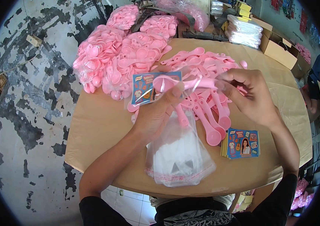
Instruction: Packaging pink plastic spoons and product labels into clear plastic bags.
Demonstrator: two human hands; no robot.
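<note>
Above the middle of the table, my left hand [160,109] is closed on a clear plastic bag [129,100], with the thumb pressed over it. A printed blue card [139,88] shows in the bag's left part. A pink measuring spoon [195,83] lies across it, bowl to the left, handle to the right. My right hand [248,94] pinches the bag's right end beside the spoon's handle; the fingertips partly hide the grip. Below my hands lies a stack of clear bags [178,158]. A stack of blue cards [242,144] rests right of it.
Loose pink spoons [205,62] are heaped behind my hands. Filled bags of spoons [99,52] stand at the back left. A pack of clear plastic [244,32] and an open cardboard box [278,49] are at the back right. Another person [316,83] is at the far right.
</note>
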